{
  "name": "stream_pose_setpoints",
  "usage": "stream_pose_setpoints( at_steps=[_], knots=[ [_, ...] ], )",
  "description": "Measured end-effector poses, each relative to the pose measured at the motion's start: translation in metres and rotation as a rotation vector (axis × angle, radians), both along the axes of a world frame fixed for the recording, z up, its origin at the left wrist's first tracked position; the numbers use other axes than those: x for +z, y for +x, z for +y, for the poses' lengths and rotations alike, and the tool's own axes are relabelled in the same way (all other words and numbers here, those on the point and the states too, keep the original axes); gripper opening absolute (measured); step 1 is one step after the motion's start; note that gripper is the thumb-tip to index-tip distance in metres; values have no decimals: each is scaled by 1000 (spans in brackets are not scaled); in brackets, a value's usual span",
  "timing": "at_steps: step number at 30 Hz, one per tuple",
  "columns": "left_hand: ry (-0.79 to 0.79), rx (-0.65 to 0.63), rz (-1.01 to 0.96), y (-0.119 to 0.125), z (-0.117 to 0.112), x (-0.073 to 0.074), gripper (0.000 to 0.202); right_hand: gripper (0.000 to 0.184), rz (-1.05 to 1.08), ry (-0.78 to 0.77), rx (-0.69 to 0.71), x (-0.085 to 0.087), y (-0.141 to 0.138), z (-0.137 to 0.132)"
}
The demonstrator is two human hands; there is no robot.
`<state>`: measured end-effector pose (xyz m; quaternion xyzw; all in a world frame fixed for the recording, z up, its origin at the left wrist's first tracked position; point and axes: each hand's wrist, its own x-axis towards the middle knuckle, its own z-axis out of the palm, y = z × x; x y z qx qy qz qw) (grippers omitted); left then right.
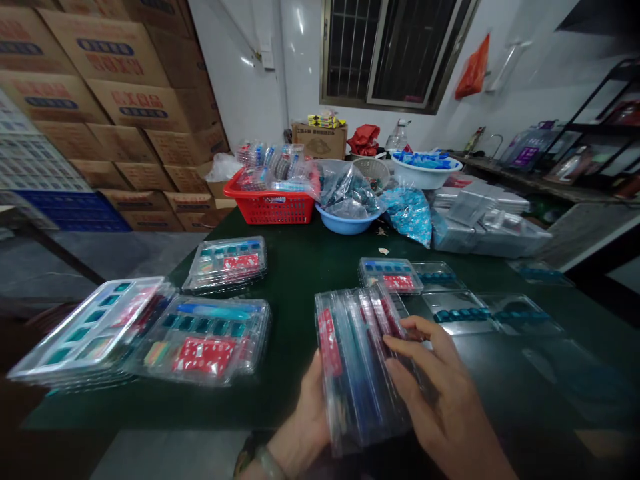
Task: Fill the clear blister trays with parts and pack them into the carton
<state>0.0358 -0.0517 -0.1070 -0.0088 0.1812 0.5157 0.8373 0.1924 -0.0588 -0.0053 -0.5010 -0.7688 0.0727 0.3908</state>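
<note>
Packs of clear plastic, gathered into one bundle (357, 360), stand on edge at the near side of the dark green bench (300, 267), held between both hands. The left hand (307, 407) comes up from below and presses against the bundle's left face. Its fingers are hidden behind the packs, so the grip looks closed on them, though I cannot see how far it wraps. The right hand (440, 393) lies across the right face, fingers spread flat over the top pack and clamping it against the rest. Red cards and blue strips show through the plastic.

To the left, three more stacks of filled packs lie flat on the bench. One tilted stack (85, 333) sits at the near left edge, a second stack (205, 340) is just beside it, and a third stack (225, 263) lies farther back. Just beyond the right hand lies a single filled pack (390, 273), with open clear trays (457, 310) beside it holding only blue pieces.

At the far end stand a red basket (270, 203) piled with packs, a blue bowl (345, 223) touching it and a white bowl (425, 175) of blue pieces behind. A clear bag of blue items (410, 213) slumps against a heap of empty clear packs (480, 223). Cardboard cartons (125, 100) are stacked high along the left wall.
</note>
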Motion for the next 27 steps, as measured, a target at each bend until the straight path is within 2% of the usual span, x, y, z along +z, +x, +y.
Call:
stream_pose_setpoints(
  at_steps=[4, 11, 16, 23, 27],
  knots=[
    [8, -61, -81, -2, 2, 5, 46, 21, -4, 53, -67, -6, -4, 4],
    [50, -150, -188, -2, 2, 9, 46, 19, -42, 79, -81, -8, -3, 3],
    [65, -143, -226, -1, 2, 6, 51, 20, -48, 71, -86, -7, -4, 2],
    [3, -140, -135, -2, 0, 10, 56, 22, -56, 37, -73, -2, -5, -2],
    [18, -149, -111, -1, -1, 11, 61, 27, -92, 54, -101, -3, -7, -2]
  ],
)
